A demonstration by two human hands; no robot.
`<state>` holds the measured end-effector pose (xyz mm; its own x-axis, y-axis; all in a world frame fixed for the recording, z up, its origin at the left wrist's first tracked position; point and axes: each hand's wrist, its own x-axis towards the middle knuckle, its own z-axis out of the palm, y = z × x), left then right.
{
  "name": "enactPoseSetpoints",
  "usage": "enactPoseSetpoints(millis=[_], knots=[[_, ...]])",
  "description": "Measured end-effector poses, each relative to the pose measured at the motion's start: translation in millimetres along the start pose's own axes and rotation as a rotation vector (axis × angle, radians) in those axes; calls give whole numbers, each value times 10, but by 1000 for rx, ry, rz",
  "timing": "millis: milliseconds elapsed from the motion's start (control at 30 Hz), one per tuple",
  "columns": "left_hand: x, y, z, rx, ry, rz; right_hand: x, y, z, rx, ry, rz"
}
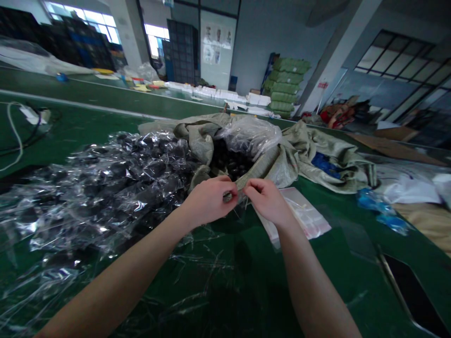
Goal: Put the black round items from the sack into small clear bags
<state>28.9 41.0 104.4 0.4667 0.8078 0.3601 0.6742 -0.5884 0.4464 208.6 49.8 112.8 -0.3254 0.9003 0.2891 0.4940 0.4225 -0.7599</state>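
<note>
My left hand (213,199) and my right hand (264,199) are close together at the centre, each with its fingers pinched. Between the fingertips there seems to be a bit of clear plastic, too small and blurred to make out. Just beyond them lies an open woven sack (271,164) with many small black pieces (230,162) inside and a clear plastic liner (252,134) at its mouth. A large heap of dark items in clear wrappers (137,176) spreads to the left. Flat clear bags (308,216) lie partly behind my right forearm.
On the green table (225,291) a phone (412,293) lies at the lower right, near blue crumpled plastic (382,211). White cable (14,134) curls at the left edge. White boxes (225,95) line the far side; green bales (287,84) stand behind.
</note>
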Motion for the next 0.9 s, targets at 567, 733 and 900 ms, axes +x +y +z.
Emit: enactPoseSetpoints(millis=[567,733,900], knots=[[-61,79,44,116,6,-35,-9,-32,22,-23,-3,13],[-11,-8,-86,-90,10,7,-4,-21,1,40,-3,0],[4,-98,-273,-212,120,-182,-47,-94,24,102,48,-8]])
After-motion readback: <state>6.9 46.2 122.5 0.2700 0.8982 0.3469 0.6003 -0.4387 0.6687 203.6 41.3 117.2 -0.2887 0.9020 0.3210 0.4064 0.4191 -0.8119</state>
